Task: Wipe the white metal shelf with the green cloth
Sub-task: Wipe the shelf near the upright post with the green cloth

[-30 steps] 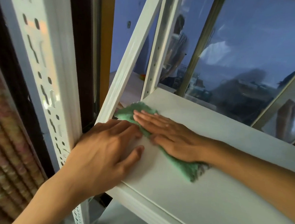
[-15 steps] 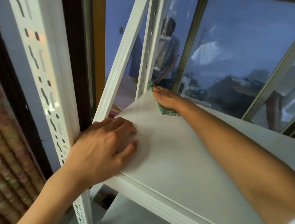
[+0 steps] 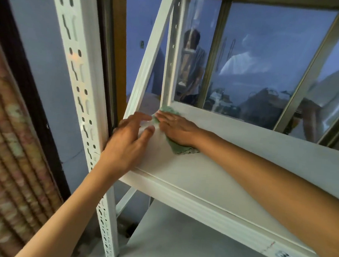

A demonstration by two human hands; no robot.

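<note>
Right hand [image 3: 176, 129] flat, fingers straight and together, pressing green cloth [image 3: 180, 147] onto white metal shelf [image 3: 211, 179] at far-left corner, 11 o'clock, beside rear upright [image 3: 172, 52]. Left hand [image 3: 127, 143] resting on shelf's left edge, fingers loosely spread, holding nothing.

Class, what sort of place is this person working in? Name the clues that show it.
Probably a storeroom or workroom beside a window: a white metal shelf on slotted uprights, glass panes right behind it, and a green cloth under the right hand.
</note>
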